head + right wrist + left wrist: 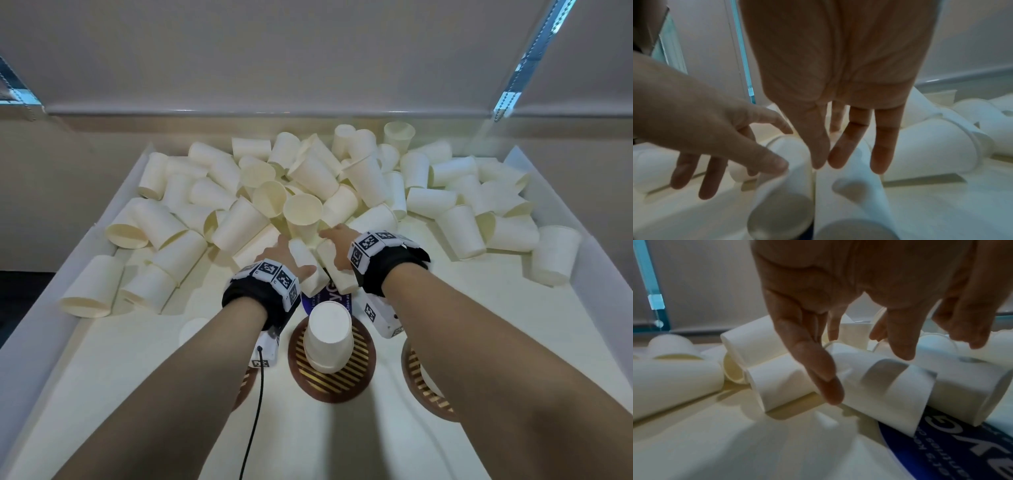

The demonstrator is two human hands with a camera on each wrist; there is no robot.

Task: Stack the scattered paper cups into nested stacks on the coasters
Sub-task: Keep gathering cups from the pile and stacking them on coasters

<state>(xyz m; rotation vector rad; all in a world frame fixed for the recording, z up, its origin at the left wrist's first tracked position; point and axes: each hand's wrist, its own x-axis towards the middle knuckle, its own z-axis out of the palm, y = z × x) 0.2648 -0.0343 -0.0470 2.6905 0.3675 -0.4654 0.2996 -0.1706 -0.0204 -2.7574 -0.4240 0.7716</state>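
Two white paper cups lie on their sides, side by side, at the near edge of the cup pile (308, 192). My left hand (289, 255) spreads over the left cup (310, 282) (879, 386), its thumb touching the cup and its fingers (826, 386) hanging straight beside it. My right hand (334, 240) reaches over the right cup (340, 277) (851, 194) with straight fingers (881, 154). An upside-down cup stack (329, 337) stands on the middle striped coaster (363, 359). My arms partly hide the right coaster (423, 383) and the left coaster (244, 387).
The white tray (44, 329) has raised walls at both sides. Several loose cups fill its far half, and some lie at the left (92, 287) and right (555, 257). A blue printed label (325, 301) lies under the two near cups. A black cable (255, 411) hangs from my left wrist.
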